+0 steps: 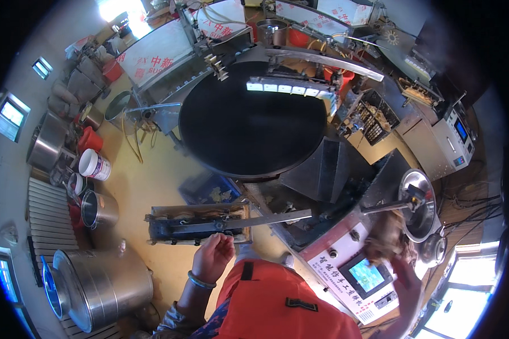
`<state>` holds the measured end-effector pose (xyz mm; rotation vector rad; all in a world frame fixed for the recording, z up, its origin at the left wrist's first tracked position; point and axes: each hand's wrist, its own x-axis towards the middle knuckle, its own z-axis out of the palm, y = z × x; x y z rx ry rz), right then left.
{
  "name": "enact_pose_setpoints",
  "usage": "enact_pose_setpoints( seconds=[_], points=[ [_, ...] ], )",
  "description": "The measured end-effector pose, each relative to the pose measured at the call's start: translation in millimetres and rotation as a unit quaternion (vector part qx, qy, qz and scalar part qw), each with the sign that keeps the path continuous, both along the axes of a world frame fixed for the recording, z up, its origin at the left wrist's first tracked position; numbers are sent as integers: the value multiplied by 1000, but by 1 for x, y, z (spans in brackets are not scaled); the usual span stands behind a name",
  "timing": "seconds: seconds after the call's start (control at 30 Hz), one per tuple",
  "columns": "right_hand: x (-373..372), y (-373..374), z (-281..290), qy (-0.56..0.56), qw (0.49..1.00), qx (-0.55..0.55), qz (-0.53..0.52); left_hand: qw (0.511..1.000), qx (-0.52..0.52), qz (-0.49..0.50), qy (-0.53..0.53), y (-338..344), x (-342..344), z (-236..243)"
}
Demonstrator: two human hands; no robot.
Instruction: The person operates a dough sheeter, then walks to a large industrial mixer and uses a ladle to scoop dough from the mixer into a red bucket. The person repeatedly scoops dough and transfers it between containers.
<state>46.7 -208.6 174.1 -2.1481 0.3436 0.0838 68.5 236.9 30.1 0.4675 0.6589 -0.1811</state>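
My left hand [214,254], with a bluish bracelet at the wrist, has its fingers curled together beside the near edge of a long rectangular trough [199,222]. Whatever those fingers may hold is hidden. At the right, my right hand [408,284] is raised over the machine's control panel and blurred by motion. It grips a brown, crumpled cloth [385,237], also smeared. The cloth hangs between a lit screen [365,275] and a steel bowl [428,217]. A large round black griddle plate [254,124] lies ahead.
A flat metal bar [266,219] juts from the trough toward the machine. Steel drums [110,288], a white bucket [95,164] and a red bucket [90,139] line the left. A black crate [374,117] stands beyond the griddle's right side. Loose cables [470,212] run at far right.
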Motion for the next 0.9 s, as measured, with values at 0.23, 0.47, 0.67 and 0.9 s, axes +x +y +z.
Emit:
enact_pose_setpoints(
  seconds=[0.23,0.47,0.67,0.9],
  points=[
    [248,188,-155,-134,873,-363,296,999,3,1,-35,70,31,-3],
    [372,235,-237,-16,719,-479,503,989,36,137,37,155,8,-19],
    [342,323,-240,-3,696,-470,542,988,-20,152,10,180,28,-33],
    [330,423,-228,-18,661,-495,563,988,-38,149,19,193,44,-35]
  ],
)
